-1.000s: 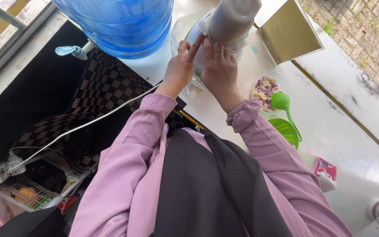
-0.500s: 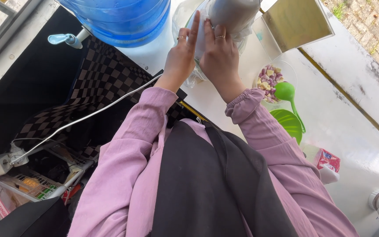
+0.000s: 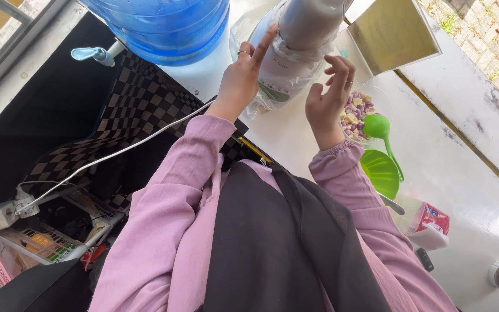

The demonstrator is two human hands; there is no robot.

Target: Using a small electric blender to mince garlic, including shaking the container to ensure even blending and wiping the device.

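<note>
A tall steel-coloured blender jug [image 3: 307,26] stands on the white counter [image 3: 451,173], with a clear plastic bag [image 3: 281,75] wrapped around its lower part. My left hand [image 3: 245,75] rests against the bag's left side, fingers stretched up. Just right of the bag, my right hand [image 3: 327,98] hovers with its fingers spread and curled, holding nothing. Both arms wear pink sleeves over a dark apron.
A big blue water jug [image 3: 163,23] with a tap [image 3: 90,55] stands at the upper left. A clear bowl of pink and white cubes [image 3: 356,112], green scoops [image 3: 379,156] and a small red-and-white packet [image 3: 428,222] lie right. A white cable [image 3: 116,153] crosses a checkered cloth [image 3: 140,104].
Both hands were pressed around the jug and bag before. Now my right hand has come off and moved right, and my left hand has opened against the bag.
</note>
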